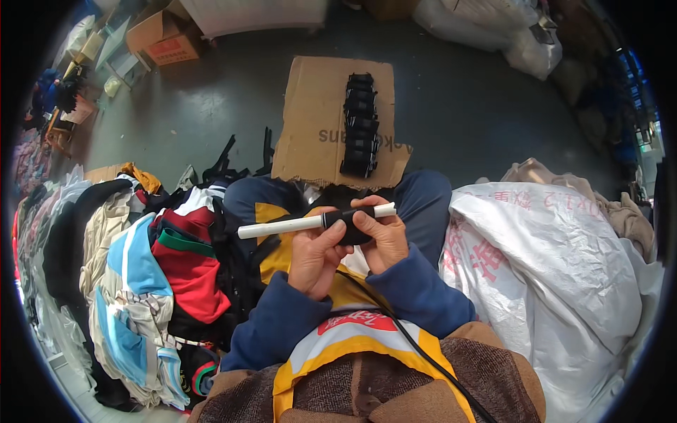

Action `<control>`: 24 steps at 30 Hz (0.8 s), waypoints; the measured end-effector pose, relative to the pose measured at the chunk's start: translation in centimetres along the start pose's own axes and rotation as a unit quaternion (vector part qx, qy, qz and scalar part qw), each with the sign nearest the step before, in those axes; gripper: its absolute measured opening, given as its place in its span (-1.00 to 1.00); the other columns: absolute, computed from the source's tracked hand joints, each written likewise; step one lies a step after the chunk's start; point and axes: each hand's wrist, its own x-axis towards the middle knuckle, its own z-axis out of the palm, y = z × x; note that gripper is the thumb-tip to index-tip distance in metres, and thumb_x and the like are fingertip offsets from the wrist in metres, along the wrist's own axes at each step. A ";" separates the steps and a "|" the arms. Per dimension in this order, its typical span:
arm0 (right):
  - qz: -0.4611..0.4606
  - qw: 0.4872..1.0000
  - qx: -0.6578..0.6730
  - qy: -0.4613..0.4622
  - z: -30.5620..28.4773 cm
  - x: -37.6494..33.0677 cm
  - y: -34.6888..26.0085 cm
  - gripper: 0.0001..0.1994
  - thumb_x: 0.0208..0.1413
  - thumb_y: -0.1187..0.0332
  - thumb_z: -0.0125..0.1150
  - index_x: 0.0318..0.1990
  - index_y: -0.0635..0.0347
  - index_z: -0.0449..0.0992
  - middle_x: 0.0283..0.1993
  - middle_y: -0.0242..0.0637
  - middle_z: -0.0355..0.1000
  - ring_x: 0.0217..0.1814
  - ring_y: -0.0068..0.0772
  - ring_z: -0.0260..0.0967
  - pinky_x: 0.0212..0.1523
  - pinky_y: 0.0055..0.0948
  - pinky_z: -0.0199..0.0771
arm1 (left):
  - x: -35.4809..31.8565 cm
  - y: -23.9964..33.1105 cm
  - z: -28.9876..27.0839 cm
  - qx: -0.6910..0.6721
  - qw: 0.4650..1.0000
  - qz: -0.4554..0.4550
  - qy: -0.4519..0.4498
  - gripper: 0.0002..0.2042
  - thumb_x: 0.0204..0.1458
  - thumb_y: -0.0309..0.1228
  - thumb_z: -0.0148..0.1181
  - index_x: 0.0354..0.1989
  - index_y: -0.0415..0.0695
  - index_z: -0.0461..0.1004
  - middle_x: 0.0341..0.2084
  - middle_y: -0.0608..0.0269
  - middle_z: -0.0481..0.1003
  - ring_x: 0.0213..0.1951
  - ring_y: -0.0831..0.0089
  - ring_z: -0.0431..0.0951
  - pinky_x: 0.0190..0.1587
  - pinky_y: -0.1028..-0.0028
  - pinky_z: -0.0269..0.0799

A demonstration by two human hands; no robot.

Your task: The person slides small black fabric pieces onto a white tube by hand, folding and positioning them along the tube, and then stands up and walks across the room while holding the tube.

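A thin white rod lies nearly level in front of me, its right end tilted slightly up. Black fabric is wrapped around its right part, and a short white end sticks out beyond. My left hand is closed on the fabric and rod, thumb on top. From the other side my right hand grips the same black fabric with its thumb pressed down. Beyond my knees, a row of small black bundles rests on a flat cardboard sheet.
A heap of clothes in red, light blue, beige and black rises at my left. On my right bulges a large white woven sack. An open cardboard box and a plastic-wrapped bundle stand farther off on the grey floor.
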 end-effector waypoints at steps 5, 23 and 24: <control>0.046 0.998 0.027 -0.027 -0.9 0.4 0.0 -0.76 -0.07 0.53 0.22 -0.21 0.21 0.38 -0.24 -0.26 0.40 -0.22 -0.40 0.38 -0.23 -0.44 0.46 | 0.0 -0.2 -0.4 0.012 0.999 0.030 0.022 -0.74 -0.07 -0.58 0.14 -0.19 -0.14 0.31 -0.35 0.24 0.39 -0.35 0.45 0.44 -0.45 0.56 0.39; -0.002 0.998 -0.048 -0.050 -0.7 -0.1 -0.1 -0.73 -0.08 0.53 0.22 -0.17 0.16 0.38 -0.20 -0.27 0.38 -0.18 -0.39 0.36 -0.20 -0.44 0.45 | 0.3 -0.6 -1.0 -0.027 0.999 -0.035 0.019 -0.74 -0.05 -0.55 0.13 -0.17 -0.15 0.28 -0.31 0.25 0.39 -0.33 0.48 0.42 -0.44 0.55 0.40; 0.000 0.998 -0.049 -0.050 -0.5 0.0 -0.1 -0.73 -0.08 0.53 0.22 -0.17 0.16 0.38 -0.20 -0.27 0.38 -0.18 -0.39 0.36 -0.20 -0.44 0.45 | 0.4 -0.6 -1.2 -0.021 0.999 -0.026 0.010 -0.73 -0.04 -0.55 0.11 -0.15 -0.11 0.28 -0.28 0.26 0.39 -0.30 0.48 0.42 -0.43 0.55 0.40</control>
